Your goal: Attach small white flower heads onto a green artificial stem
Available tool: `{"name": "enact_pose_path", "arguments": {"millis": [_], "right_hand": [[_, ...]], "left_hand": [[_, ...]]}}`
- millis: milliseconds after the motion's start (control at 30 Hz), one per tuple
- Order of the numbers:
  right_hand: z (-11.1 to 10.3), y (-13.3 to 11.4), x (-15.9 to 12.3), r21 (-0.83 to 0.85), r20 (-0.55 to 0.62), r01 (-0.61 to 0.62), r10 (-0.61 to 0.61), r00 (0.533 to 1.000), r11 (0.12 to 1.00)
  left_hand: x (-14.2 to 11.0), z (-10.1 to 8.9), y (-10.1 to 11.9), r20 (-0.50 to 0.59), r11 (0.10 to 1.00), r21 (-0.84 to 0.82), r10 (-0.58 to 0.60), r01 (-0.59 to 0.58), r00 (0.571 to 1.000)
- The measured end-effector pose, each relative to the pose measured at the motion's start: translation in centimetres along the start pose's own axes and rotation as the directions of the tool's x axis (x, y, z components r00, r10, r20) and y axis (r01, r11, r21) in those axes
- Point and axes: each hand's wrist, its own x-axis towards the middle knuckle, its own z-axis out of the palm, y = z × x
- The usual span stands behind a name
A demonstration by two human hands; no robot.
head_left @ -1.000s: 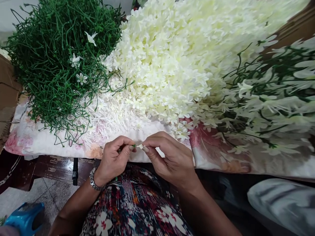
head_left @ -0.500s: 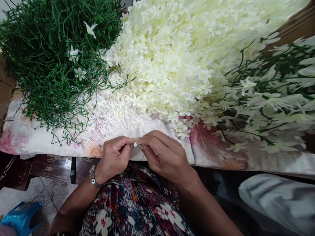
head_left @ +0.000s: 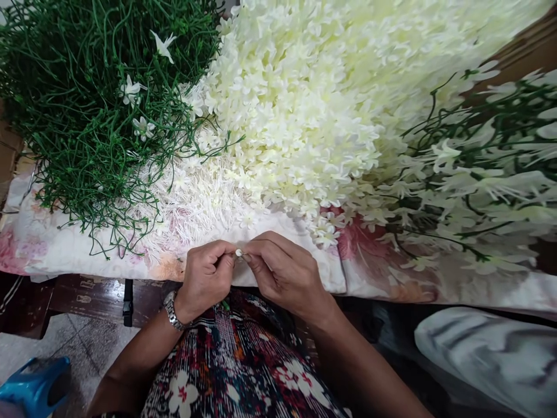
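My left hand and my right hand meet fingertip to fingertip at the table's near edge, above my lap. Both are closed in a pinch on one small white artificial flower. A bit of its green stem pokes out under the left hand. Just behind my hands lies a spread of thin white flower parts. Further back rises a big heap of cream artificial blossoms.
A tangled mound of green plastic stems fills the back left. Finished stems with white flowers lie on the right. All of it rests on a floral cloth. A blue object sits on the floor, lower left.
The flower, stretched out between my fingertips a second ago, is now pushed close against the left fingers. My hands drew together and barely shifted otherwise.
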Motion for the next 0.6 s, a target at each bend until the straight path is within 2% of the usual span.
{"name": "enact_pose_path", "arguments": {"millis": [467, 600], "right_hand": [[0.56, 0.04, -0.09, -0.041, -0.003, 0.0, -0.001, 1.0, 0.999], [0.27, -0.03, 0.02, -0.007, 0.01, -0.011, 0.011, 1.0, 1.0]], "left_hand": [[0.14, 0.22, 0.16, -0.054, 0.998, 0.056, 0.042, -0.039, 0.998], [0.24, 0.0, 0.17, -0.039, 1.0, -0.015, 0.011, -0.011, 0.999]]}}
